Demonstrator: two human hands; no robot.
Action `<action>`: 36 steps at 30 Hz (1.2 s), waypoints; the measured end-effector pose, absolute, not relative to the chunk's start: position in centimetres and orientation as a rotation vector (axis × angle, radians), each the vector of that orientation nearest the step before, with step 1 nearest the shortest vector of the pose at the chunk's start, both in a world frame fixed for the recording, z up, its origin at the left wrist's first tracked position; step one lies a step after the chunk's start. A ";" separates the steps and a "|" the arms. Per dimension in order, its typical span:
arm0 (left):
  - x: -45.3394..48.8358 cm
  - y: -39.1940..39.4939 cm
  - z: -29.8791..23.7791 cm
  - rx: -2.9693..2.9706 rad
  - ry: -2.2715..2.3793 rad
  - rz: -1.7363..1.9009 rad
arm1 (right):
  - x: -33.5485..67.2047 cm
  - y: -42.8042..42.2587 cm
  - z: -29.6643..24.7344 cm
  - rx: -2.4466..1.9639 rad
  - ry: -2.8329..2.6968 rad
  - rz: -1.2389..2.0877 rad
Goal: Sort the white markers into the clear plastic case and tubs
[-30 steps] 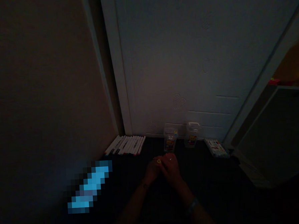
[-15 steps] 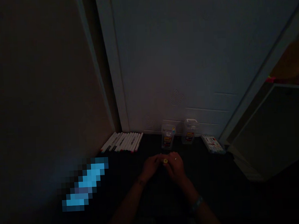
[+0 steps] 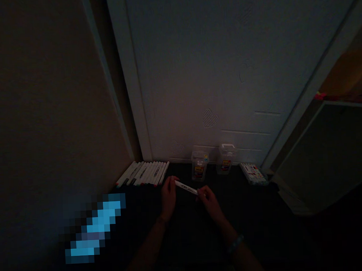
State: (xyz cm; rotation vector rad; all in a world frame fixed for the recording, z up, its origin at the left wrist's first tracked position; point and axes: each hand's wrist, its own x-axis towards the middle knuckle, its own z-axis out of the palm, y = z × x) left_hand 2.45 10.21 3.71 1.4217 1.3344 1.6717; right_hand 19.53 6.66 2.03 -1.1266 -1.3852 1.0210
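Note:
A white marker (image 3: 186, 187) with dark print along its barrel spans the gap between my two hands, sloping down to the right. My left hand (image 3: 169, 196) pinches its left end, and my right hand (image 3: 207, 197) grips the right end, which the fingers hide. Beyond the left hand lies a row of several white markers (image 3: 146, 173) side by side, some with coloured ends. Straight ahead of the hands stand two clear plastic containers, the nearer one (image 3: 198, 173) left of the other (image 3: 226, 166); both carry a dark label.
On the right, a flat pack of markers (image 3: 253, 173) lies on the dark table (image 3: 192, 240). A bright blurred blue patch (image 3: 96, 229) is at the left. A pale panel with embossed hearts (image 3: 195, 70) rises behind the table. The scene is dim.
My hands were close together, with a yellow marker end showing between them. Now they are apart and the marker's white barrel is visible. The view has shifted slightly.

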 end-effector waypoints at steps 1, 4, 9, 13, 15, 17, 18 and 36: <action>2.2 10.3 4.1 1.397 1.349 1.702 | 19.2 6.5 2.0 -1.090 -1.474 1.075; 2.5 10.5 5.3 1.393 1.322 1.699 | 18.6 6.1 2.0 -0.996 -1.726 1.181; 5.4 10.6 6.9 1.502 1.108 1.588 | 18.7 5.9 1.9 -0.958 -1.775 1.294; 7.2 10.8 7.0 1.504 0.939 1.466 | 18.8 6.1 1.7 -0.970 -1.741 1.311; 7.5 10.8 6.7 1.485 0.863 1.364 | 18.8 6.1 1.6 -0.991 -1.743 1.303; 7.2 10.8 6.3 1.453 0.787 1.287 | 18.8 6.0 1.5 -1.011 -1.750 1.279; 6.9 10.8 6.1 1.428 0.761 1.265 | 18.7 6.0 1.5 -1.018 -1.753 1.268; 5.5 10.9 4.3 1.161 0.910 1.319 | 19.3 4.8 2.3 -0.971 -1.793 1.328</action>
